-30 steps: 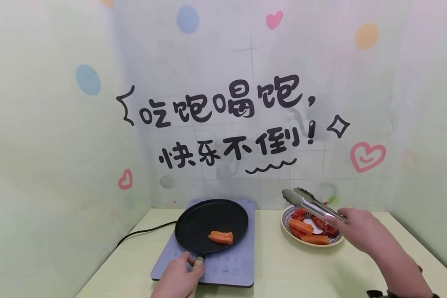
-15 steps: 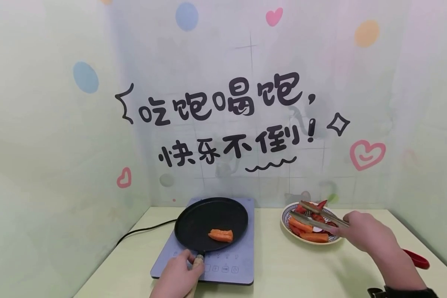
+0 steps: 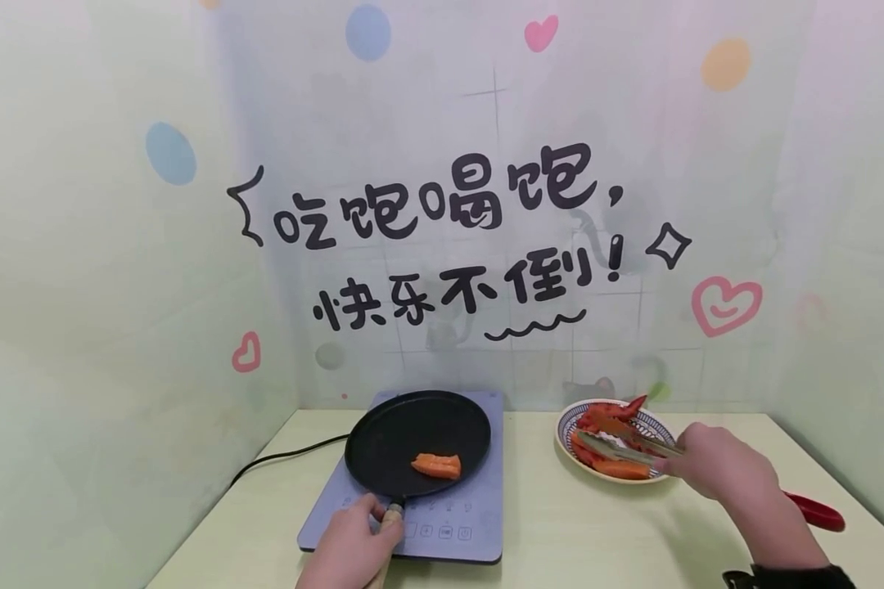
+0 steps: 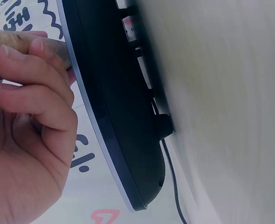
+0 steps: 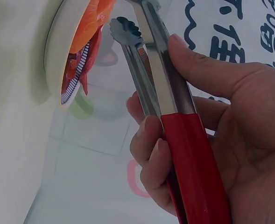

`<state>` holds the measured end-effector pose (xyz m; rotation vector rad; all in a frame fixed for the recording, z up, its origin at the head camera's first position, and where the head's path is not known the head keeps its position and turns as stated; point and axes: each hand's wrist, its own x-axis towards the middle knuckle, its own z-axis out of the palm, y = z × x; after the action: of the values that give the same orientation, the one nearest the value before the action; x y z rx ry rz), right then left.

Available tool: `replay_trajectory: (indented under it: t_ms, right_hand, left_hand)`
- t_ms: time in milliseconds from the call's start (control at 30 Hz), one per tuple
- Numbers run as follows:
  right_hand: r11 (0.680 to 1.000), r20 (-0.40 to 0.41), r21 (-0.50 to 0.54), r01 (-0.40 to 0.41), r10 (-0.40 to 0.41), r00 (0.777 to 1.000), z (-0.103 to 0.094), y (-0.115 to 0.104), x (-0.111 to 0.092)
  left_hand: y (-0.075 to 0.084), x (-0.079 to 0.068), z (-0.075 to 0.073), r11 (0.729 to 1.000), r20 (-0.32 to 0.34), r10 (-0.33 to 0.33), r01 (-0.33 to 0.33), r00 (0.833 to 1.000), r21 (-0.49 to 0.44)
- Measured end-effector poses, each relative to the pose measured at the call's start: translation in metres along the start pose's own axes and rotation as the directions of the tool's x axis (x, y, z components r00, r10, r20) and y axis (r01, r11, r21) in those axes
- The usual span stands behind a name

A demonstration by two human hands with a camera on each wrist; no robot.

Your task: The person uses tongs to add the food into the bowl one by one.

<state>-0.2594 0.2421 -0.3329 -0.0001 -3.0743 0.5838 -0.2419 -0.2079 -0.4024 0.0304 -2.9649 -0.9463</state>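
Pan [image 3: 412,433] over hotplate [image 3: 475,515]; yellowish table [image 3: 552,528]; lettered wall [image 3: 442,114].

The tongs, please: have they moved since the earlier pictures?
Yes, downward in the head view: the tongs, tips earlier above the plate, now reach over its food.

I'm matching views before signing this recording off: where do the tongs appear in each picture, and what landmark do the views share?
Head: lower right, the tongs held in the right hand, their tips overlapping the plate.
Left wrist: not in it.
Right wrist: running from the top edge to the bottom edge, red handle lowest.
Shared landmark: the black wall lettering, only partly seen in both wrist views.
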Motion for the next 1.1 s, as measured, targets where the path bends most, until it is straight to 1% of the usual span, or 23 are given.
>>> replay_trajectory:
  t_ms: [200, 533, 667, 833, 1100]
  right_hand:
    - [1.000, 0.018, -0.006, -0.011, 0.011, 1.000, 0.008, 0.002, 0.005]
    - [1.000, 0.012, -0.007, -0.007, 0.007, 1.000, 0.018, 0.010, 0.013]
    - [1.000, 0.015, -0.019, -0.002, 0.002, 1.000, 0.019, 0.013, 0.015]
    - [0.999, 0.020, -0.048, -0.019, 0.020, 1.000, 0.019, 0.013, 0.016]
    - [0.998, 0.012, -0.053, -0.023, 0.024, 1.000, 0.018, 0.013, 0.017]
  left_hand:
    - [0.000, 0.000, 0.000, 1.000, 0.010, -0.007, 0.007, 1.000, -0.004]
    - [0.000, -0.001, 0.000, 1.000, 0.005, -0.007, 0.007, 1.000, -0.012]
    - [0.000, -0.001, 0.000, 1.000, 0.003, -0.005, 0.005, 1.000, -0.012]
    - [0.000, -0.002, 0.000, 1.000, 0.003, -0.001, 0.001, 1.000, -0.009]
    - [-0.001, 0.000, 0.000, 1.000, 0.004, 0.003, -0.003, 1.000, -0.002]
